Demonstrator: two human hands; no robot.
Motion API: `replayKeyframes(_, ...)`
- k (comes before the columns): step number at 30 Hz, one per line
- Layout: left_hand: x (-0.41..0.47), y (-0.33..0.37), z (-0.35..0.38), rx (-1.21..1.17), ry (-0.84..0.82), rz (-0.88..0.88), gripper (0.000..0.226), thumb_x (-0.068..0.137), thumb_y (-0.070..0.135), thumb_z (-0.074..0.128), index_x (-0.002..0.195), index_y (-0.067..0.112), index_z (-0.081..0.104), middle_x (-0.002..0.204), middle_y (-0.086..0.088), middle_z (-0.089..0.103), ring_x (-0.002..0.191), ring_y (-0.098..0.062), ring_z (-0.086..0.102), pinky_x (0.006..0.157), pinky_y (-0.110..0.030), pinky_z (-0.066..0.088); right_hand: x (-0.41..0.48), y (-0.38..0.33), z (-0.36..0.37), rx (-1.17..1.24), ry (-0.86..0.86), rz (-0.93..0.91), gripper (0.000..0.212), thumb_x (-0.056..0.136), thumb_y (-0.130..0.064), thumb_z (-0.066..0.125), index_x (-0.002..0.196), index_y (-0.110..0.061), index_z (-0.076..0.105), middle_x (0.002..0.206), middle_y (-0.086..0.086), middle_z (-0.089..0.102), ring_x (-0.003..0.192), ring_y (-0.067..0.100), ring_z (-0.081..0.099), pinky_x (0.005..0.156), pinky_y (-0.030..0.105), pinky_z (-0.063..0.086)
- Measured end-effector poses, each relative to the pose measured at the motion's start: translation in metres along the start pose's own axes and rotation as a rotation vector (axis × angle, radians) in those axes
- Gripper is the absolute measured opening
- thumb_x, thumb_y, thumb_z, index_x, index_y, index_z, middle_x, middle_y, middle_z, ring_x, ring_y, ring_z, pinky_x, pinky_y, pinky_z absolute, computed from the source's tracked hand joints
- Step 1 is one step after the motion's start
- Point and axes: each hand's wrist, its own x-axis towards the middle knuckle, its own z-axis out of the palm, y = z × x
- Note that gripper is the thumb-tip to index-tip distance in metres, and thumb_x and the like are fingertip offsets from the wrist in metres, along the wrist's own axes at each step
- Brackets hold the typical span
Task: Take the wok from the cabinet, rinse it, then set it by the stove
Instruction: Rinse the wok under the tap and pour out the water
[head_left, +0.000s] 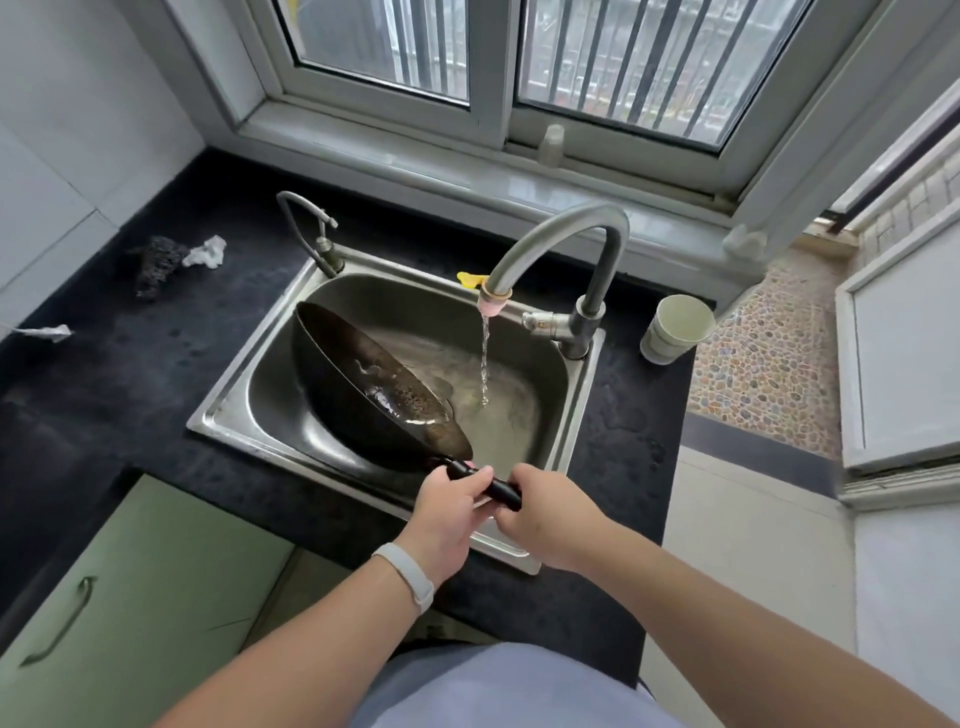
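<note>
A dark wok (363, 384) is tilted on its side inside the steel sink (576, 410), its wet inner face turned to the right. Its black handle (498, 487) sticks out over the sink's front rim. My left hand (449, 512) is wrapped around the handle near the bowl. My right hand (545, 514) grips the handle's end. The tall faucet (576, 234) is running, and the stream (484, 364) falls onto the sink floor just right of the wok.
A paper cup (675, 335) stands on the black counter (119, 374) right of the faucet. A small second tap (311, 228) rises at the sink's back left. A dark scrubber (156, 265) and crumpled paper (208, 252) lie left. A green cabinet door (130, 597) is below.
</note>
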Motion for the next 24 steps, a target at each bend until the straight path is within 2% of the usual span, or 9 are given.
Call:
replayKeyframes(2, -0.002, 0.001, 0.003, -0.016, -0.003, 0.015, 0.008, 0.095, -0.001, 0.057, 0.095, 0.004, 0.05, 0.093, -0.014, 0.058, 0.086, -0.025, 0.069, 0.059, -0.027, 0.057, 0.001, 0.005, -0.005, 0.066, 0.002, -0.011, 0.015, 0.091, -0.028, 0.058, 0.096, -0.014, 0.055, 0.088, 0.005, 0.066, 0.076, 0.027, 0.064, 0.063, 0.036, 0.051)
replayKeyframes(5, -0.004, 0.004, 0.005, -0.053, -0.005, 0.03, 0.01, 0.094, -0.001, 0.059, 0.097, 0.004, 0.051, 0.099, -0.015, 0.058, 0.091, -0.025, 0.069, 0.065, -0.027, 0.058, 0.0, 0.01, -0.01, 0.135, 0.024, -0.04, 0.012, 0.089, -0.024, 0.059, 0.097, -0.015, 0.061, 0.087, 0.006, 0.068, 0.078, 0.028, 0.066, 0.067, 0.039, 0.055)
replayKeyframes(8, -0.007, 0.008, 0.002, -0.111, -0.051, 0.043, 0.01, 0.094, -0.001, 0.058, 0.096, 0.006, 0.052, 0.099, -0.014, 0.058, 0.096, -0.026, 0.068, 0.071, -0.029, 0.058, 0.0, 0.01, -0.009, 0.229, 0.035, -0.047, 0.008, 0.088, -0.023, 0.059, 0.094, -0.019, 0.063, 0.078, 0.002, 0.064, 0.066, 0.023, 0.06, 0.056, 0.033, 0.047)
replayKeyframes(11, -0.012, 0.008, -0.003, -0.227, -0.148, 0.022, 0.007, 0.096, -0.002, 0.052, 0.095, 0.004, 0.055, 0.096, -0.014, 0.06, 0.095, -0.026, 0.066, 0.077, -0.034, 0.058, -0.003, 0.011, -0.005, 0.42, -0.024, -0.01, 0.014, 0.089, -0.019, 0.061, 0.1, -0.021, 0.069, 0.072, 0.004, 0.061, 0.057, 0.02, 0.055, 0.049, 0.029, 0.044)
replayKeyframes(14, -0.014, 0.004, -0.006, -0.309, -0.204, -0.018, 0.016, 0.098, -0.001, 0.047, 0.108, 0.005, 0.059, 0.107, -0.016, 0.067, 0.098, -0.026, 0.069, 0.088, -0.038, 0.054, -0.006, 0.012, -0.007, 0.616, -0.13, 0.015, 0.018, 0.091, -0.012, 0.06, 0.105, -0.016, 0.071, 0.071, 0.01, 0.057, 0.049, 0.018, 0.051, 0.044, 0.029, 0.044)
replayKeyframes(16, -0.013, 0.002, -0.007, -0.343, -0.237, -0.035, 0.026, 0.097, -0.003, 0.047, 0.119, 0.009, 0.056, 0.112, -0.015, 0.068, 0.103, -0.027, 0.068, 0.093, -0.041, 0.05, -0.007, 0.014, -0.009, 0.659, -0.15, 0.019, 0.012, 0.091, -0.01, 0.06, 0.098, -0.006, 0.069, 0.072, 0.011, 0.057, 0.045, 0.015, 0.051, 0.044, 0.028, 0.045)
replayKeyframes(20, -0.008, 0.0, -0.005, -0.256, -0.221, 0.013, 0.022, 0.095, -0.006, 0.051, 0.113, 0.006, 0.054, 0.103, -0.014, 0.063, 0.1, -0.028, 0.066, 0.089, -0.041, 0.053, -0.009, 0.016, -0.012, 0.721, -0.192, 0.017, 0.007, 0.093, -0.009, 0.061, 0.088, -0.005, 0.065, 0.072, 0.011, 0.057, 0.045, 0.014, 0.052, 0.044, 0.027, 0.045)
replayKeyframes(24, -0.008, -0.002, -0.002, -0.115, -0.12, 0.078, 0.028, 0.094, -0.006, 0.055, 0.121, 0.0, 0.053, 0.106, -0.016, 0.063, 0.098, -0.027, 0.068, 0.079, -0.033, 0.058, -0.008, 0.017, -0.011, 0.708, -0.229, 0.024, 0.008, 0.098, -0.016, 0.059, 0.1, -0.013, 0.065, 0.079, 0.007, 0.063, 0.051, 0.015, 0.059, 0.047, 0.027, 0.05)
